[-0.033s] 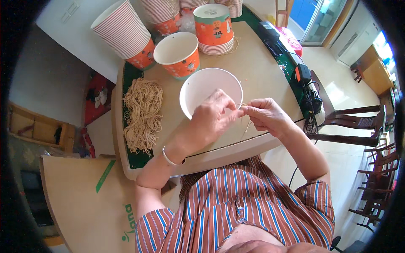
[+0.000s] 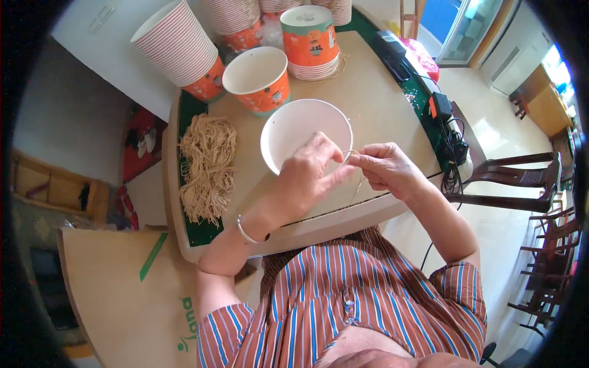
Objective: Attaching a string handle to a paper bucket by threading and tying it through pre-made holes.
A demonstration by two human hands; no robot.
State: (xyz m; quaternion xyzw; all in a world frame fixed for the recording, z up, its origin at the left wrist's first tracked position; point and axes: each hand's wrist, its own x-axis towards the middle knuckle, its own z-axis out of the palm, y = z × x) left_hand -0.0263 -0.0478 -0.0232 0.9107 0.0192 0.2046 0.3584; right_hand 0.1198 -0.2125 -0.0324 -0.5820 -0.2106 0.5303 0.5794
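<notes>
A thin beige string (image 2: pixel 358 187) hangs from my right hand (image 2: pixel 389 168), whose thumb and forefinger pinch it. A small loop of the string shows above the pinch. Just left of it, my left hand (image 2: pixel 311 162) is held over the near rim of a white bowl-like tub (image 2: pixel 300 122). Its thumb and forefinger are apart, and I see nothing gripped between them. A bracelet circles that wrist. The tub stands upright on the table with its white inside showing. A bundle of beige strings (image 2: pixel 207 168) lies on the table to the left.
Behind the white tub stands an orange paper bucket (image 2: pixel 256 83), mouth up. Upside-down orange buckets (image 2: pixel 310 46) and a tall stack of buckets (image 2: pixel 181 52) are farther back. Black adapters and cables (image 2: pixel 451 132) line the table's right edge. A cardboard sheet (image 2: pixel 123 282) is at lower left.
The left thumb and forefinger have spread a little wider and moved slightly away from the right fingertips. The right hand keeps its pinch on the string.
</notes>
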